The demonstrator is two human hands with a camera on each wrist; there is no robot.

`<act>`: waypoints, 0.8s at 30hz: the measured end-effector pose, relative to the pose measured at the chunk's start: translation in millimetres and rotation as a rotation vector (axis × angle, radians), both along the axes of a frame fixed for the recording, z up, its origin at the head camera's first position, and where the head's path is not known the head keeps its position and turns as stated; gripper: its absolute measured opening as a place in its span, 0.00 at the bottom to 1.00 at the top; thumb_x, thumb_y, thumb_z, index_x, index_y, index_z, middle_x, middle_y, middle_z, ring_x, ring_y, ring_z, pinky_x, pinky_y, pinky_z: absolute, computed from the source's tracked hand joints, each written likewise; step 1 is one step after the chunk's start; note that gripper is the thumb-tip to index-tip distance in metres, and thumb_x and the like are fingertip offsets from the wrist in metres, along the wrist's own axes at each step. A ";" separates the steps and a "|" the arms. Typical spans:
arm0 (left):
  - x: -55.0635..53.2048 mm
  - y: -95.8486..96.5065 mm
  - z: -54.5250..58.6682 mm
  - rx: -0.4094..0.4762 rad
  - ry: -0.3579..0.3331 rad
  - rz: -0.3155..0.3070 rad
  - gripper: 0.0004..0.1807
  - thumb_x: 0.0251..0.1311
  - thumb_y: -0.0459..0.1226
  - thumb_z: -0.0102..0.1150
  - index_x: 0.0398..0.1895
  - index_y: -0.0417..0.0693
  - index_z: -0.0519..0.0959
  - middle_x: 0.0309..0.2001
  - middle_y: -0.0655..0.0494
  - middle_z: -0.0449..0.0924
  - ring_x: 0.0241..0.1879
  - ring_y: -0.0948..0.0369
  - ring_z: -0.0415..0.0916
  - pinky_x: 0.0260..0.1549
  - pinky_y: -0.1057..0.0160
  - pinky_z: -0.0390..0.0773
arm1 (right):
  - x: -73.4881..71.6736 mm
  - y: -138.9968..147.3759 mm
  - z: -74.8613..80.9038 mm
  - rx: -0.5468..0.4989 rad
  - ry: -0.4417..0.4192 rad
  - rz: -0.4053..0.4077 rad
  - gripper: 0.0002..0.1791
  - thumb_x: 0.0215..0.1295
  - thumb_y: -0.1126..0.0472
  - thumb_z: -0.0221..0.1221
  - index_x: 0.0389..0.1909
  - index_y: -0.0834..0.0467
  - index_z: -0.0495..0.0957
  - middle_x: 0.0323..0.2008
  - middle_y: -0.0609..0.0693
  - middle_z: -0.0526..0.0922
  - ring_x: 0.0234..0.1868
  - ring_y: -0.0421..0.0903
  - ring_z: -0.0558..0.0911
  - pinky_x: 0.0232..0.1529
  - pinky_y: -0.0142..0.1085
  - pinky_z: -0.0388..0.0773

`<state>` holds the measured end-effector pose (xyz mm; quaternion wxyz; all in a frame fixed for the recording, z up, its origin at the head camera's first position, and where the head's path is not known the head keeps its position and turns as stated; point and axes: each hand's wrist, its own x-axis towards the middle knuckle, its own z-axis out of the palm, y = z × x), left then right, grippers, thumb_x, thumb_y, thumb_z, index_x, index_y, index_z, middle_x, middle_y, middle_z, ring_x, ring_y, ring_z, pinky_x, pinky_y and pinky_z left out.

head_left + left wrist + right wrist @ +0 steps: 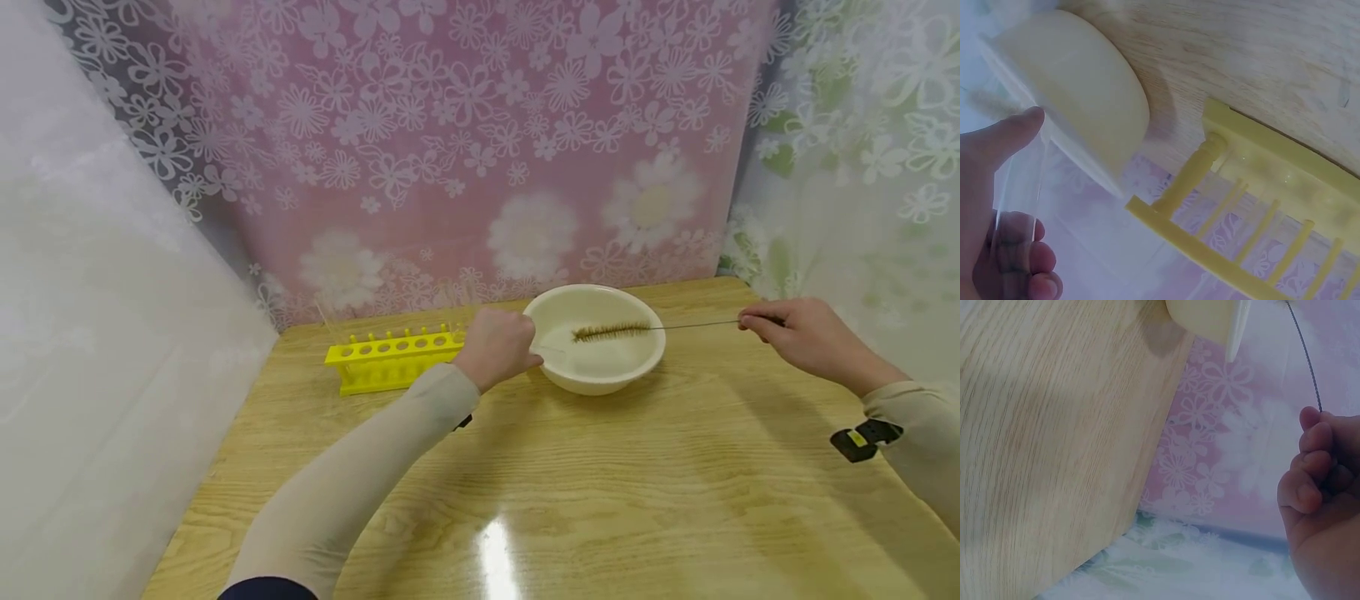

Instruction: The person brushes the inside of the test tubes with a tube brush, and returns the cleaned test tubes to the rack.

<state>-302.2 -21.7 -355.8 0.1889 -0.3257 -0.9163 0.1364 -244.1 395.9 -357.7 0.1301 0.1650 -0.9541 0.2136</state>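
My left hand [495,346] grips a clear glass test tube [1021,187], which lies along its curled fingers with the thumb near one end. This hand is at the left rim of a cream bowl [596,382]. In my right hand [813,337], off to the bowl's right, the fingers pinch the thin twisted-wire handle [1307,356] of a test tube brush [611,332]. Its brown bristles hang over the bowl, pointing left toward the tube, apart from it. A yellow test tube rack [375,386] stands left of the bowl, partly hidden behind my left hand.
Clear tubes, hard to make out, stand in or on the rack. The wooden table [570,475] ends at a pink floral curtain [450,167] behind, with a white sheet [97,333] along the left and another floral curtain [855,208] at the right.
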 end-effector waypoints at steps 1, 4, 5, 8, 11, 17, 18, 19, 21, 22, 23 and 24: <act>0.0 0.2 -0.1 -0.008 0.013 -0.009 0.27 0.54 0.67 0.65 0.22 0.55 0.78 0.16 0.63 0.71 0.13 0.66 0.57 0.11 0.67 0.57 | 0.2 -0.1 0.5 0.001 -0.001 -0.001 0.14 0.77 0.64 0.53 0.53 0.68 0.82 0.40 0.61 0.87 0.31 0.32 0.79 0.24 0.33 0.72; 0.1 0.8 -0.1 -0.044 0.072 -0.032 0.28 0.53 0.68 0.64 0.22 0.55 0.78 0.17 0.64 0.72 0.13 0.67 0.58 0.11 0.68 0.57 | 0.8 -0.6 1.6 0.002 -0.007 -0.006 0.15 0.77 0.63 0.52 0.53 0.68 0.82 0.41 0.62 0.87 0.31 0.32 0.80 0.25 0.33 0.73; 0.1 0.9 -0.2 -0.055 0.090 -0.037 0.28 0.53 0.68 0.64 0.23 0.55 0.78 0.17 0.64 0.72 0.13 0.67 0.58 0.11 0.68 0.57 | 1.0 -0.9 1.8 0.003 -0.008 -0.008 0.15 0.78 0.63 0.52 0.53 0.68 0.81 0.41 0.62 0.87 0.31 0.31 0.79 0.25 0.33 0.73; 0.9 1.6 -0.2 -0.084 0.128 -0.038 0.29 0.53 0.69 0.63 0.23 0.55 0.78 0.18 0.64 0.72 0.13 0.67 0.59 0.11 0.68 0.57 | 2.2 -1.8 1.7 0.002 -0.004 -0.006 0.15 0.78 0.63 0.52 0.53 0.68 0.82 0.41 0.61 0.87 0.31 0.30 0.78 0.24 0.33 0.72; 1.7 1.4 -1.0 -0.074 0.107 -0.022 0.30 0.54 0.71 0.61 0.25 0.55 0.78 0.17 0.63 0.71 0.12 0.67 0.58 0.11 0.67 0.57 | 3.3 -2.4 1.8 0.007 0.010 -0.003 0.14 0.77 0.64 0.53 0.52 0.67 0.82 0.39 0.60 0.87 0.29 0.29 0.77 0.23 0.33 0.70; 4.8 -3.7 -7.2 0.061 -0.034 0.029 0.29 0.59 0.69 0.57 0.24 0.55 0.77 0.15 0.62 0.69 0.11 0.66 0.60 0.09 0.67 0.55 | 3.1 -1.8 0.0 0.014 0.012 -0.002 0.14 0.77 0.64 0.53 0.52 0.67 0.82 0.39 0.59 0.87 0.29 0.28 0.76 0.24 0.33 0.70; 5.1 -5.1 -8.3 0.095 -0.071 0.040 0.28 0.60 0.68 0.56 0.24 0.55 0.77 0.15 0.63 0.70 0.12 0.66 0.61 0.09 0.67 0.56 | 2.8 -1.6 -0.2 0.012 0.007 -0.003 0.14 0.77 0.64 0.53 0.52 0.67 0.82 0.40 0.60 0.87 0.29 0.28 0.76 0.24 0.33 0.71; 5.2 -6.5 -9.6 0.128 -0.110 0.052 0.27 0.62 0.67 0.55 0.25 0.55 0.77 0.16 0.63 0.70 0.12 0.66 0.63 0.09 0.67 0.57 | 2.3 -1.4 -0.5 0.009 0.003 -0.004 0.14 0.77 0.64 0.53 0.52 0.67 0.82 0.40 0.60 0.87 0.30 0.28 0.76 0.24 0.33 0.71; 4.8 -9.7 -11.9 0.200 -0.190 0.073 0.25 0.64 0.65 0.53 0.25 0.56 0.77 0.17 0.63 0.71 0.14 0.66 0.65 0.10 0.67 0.60 | 1.4 -0.9 -0.8 0.003 -0.005 -0.013 0.15 0.77 0.63 0.53 0.53 0.67 0.82 0.41 0.61 0.87 0.30 0.28 0.76 0.25 0.33 0.72; 4.7 -11.8 -12.9 0.245 -0.236 0.084 0.24 0.66 0.63 0.52 0.25 0.56 0.77 0.17 0.63 0.72 0.14 0.65 0.66 0.11 0.67 0.60 | 1.2 -0.6 -0.6 0.000 -0.009 -0.015 0.15 0.77 0.62 0.53 0.53 0.68 0.82 0.41 0.62 0.87 0.30 0.28 0.77 0.25 0.33 0.73; 5.0 -14.0 -13.4 0.304 -0.287 0.095 0.23 0.66 0.62 0.51 0.24 0.57 0.76 0.17 0.63 0.72 0.14 0.65 0.66 0.11 0.66 0.61 | 1.1 -0.2 -0.4 -0.003 -0.012 -0.015 0.15 0.77 0.62 0.53 0.53 0.68 0.81 0.41 0.63 0.87 0.31 0.29 0.77 0.25 0.33 0.73; 5.3 -16.4 -13.7 0.367 -0.330 0.100 0.22 0.67 0.60 0.51 0.24 0.57 0.76 0.17 0.63 0.72 0.15 0.64 0.66 0.12 0.66 0.61 | 0.9 0.1 -0.1 -0.007 -0.015 -0.021 0.15 0.77 0.62 0.53 0.53 0.68 0.81 0.42 0.63 0.87 0.31 0.28 0.78 0.26 0.33 0.73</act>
